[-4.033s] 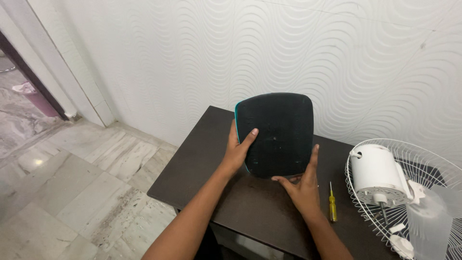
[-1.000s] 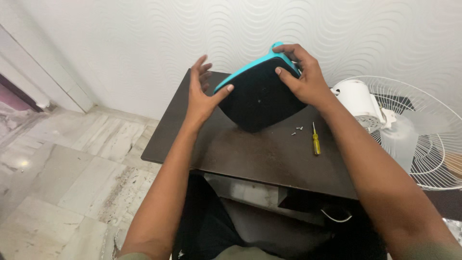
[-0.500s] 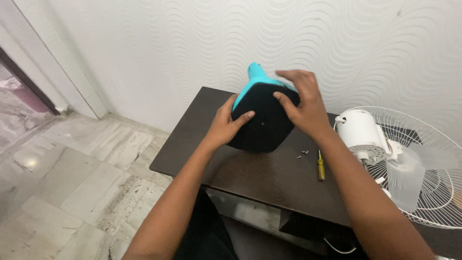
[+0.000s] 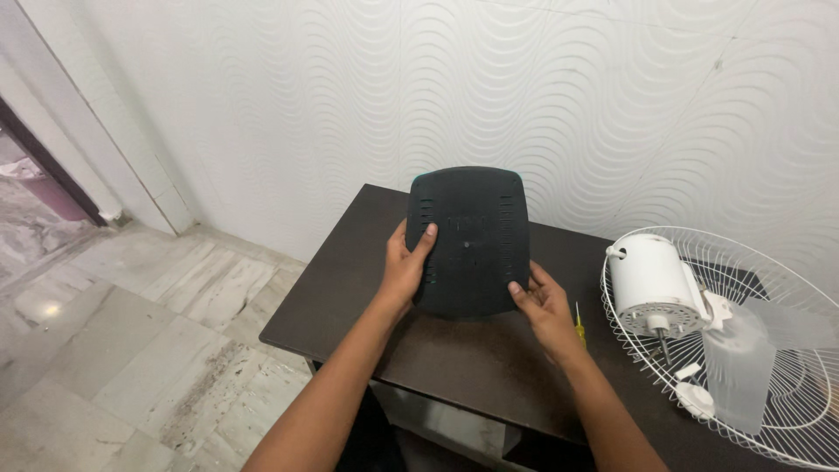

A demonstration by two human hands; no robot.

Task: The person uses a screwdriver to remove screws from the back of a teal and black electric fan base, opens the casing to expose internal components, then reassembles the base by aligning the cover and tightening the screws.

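- One dark, rounded-square plastic fan base plate (image 4: 468,240) is held upright above the dark brown wooden table (image 4: 454,358).
- The left hand (image 4: 406,267) grips its left edge, fingers curled.
- The right hand (image 4: 546,306) clasps its lower right corner.
- Right of the plate: one yellow-handled screwdriver (image 4: 578,324), one white fan motor (image 4: 654,284), one white wire grille (image 4: 769,350).

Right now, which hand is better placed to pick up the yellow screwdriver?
Probably the right hand: the yellow screwdriver lies on the table just beside it, while the left hand grips the dark base plate's far edge.
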